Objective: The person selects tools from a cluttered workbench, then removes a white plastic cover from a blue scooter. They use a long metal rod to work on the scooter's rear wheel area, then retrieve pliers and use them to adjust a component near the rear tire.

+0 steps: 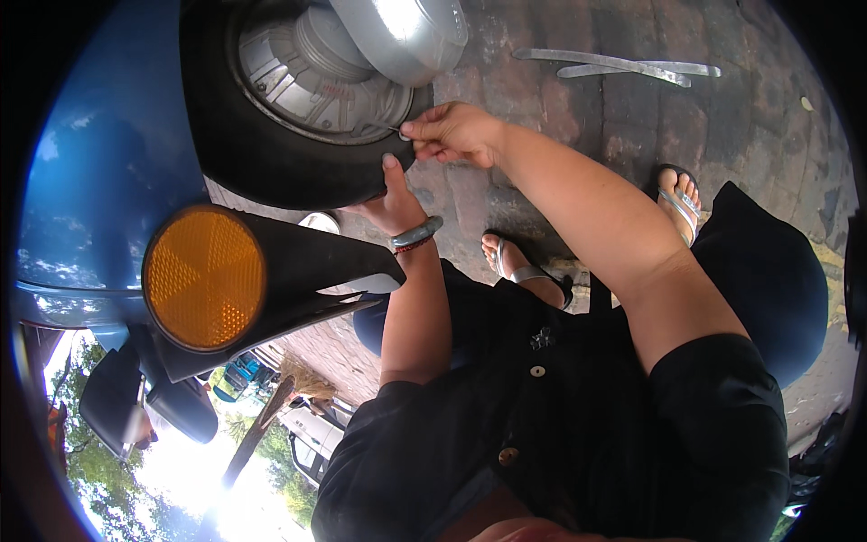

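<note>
A black tyre (291, 173) sits around a silver wheel hub (339, 95) at the upper left. My left hand (393, 200) grips the tyre's lower edge, its thumb up against the sidewall and the other fingers mostly hidden behind the rubber. Beside that thumb, my right hand (450, 134) pinches a small metal piece (404, 136) between thumb and forefinger, at the rim's lower right. A thin light line runs from it towards the hub; whether it is a valve stem or a tool cannot be made out.
Two flat metal tyre levers (623, 66) lie crossed on the brick paving (542, 129). A silver casing (399, 34) overhangs the hub. Blue bodywork (101, 169) and a mudguard with an orange round reflector (204, 278) flank the wheel. A broom (271, 406) stands behind, near a white vehicle (315, 433).
</note>
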Motion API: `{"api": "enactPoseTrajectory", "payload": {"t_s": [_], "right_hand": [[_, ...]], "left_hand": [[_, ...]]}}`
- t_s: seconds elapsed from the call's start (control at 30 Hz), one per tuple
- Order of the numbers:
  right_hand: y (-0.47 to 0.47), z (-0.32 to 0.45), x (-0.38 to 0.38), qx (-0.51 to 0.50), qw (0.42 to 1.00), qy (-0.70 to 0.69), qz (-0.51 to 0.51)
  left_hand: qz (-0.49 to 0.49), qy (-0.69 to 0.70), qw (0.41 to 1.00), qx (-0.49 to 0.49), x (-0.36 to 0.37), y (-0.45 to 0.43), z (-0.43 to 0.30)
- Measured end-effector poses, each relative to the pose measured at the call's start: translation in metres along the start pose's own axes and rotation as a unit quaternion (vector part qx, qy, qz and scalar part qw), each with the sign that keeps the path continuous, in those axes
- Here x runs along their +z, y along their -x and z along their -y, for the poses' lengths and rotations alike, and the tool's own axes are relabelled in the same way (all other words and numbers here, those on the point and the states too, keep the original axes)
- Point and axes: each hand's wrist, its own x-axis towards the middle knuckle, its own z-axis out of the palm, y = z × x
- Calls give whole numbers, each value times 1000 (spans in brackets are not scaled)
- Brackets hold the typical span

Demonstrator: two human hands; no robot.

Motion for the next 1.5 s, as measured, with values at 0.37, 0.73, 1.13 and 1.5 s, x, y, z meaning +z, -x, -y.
{"api": "enactPoseTrajectory", "payload": {"t_s": [0.37,0.73,1.13,1.5], "right_hand": [[-9,-11,-2,103,953,-257,125],[-9,-9,-9,90,939,-306,125],[3,2,7,-108,993,45,23],[-8,-11,12,-176,982,65,-29]], "left_hand": [[-13,14,1000,-1,0,-1,5],[-13,29,999,7,3,1,3],[-9,46,999,-8,4,2,0],[4,75,997,-7,6,4,-1]]}}
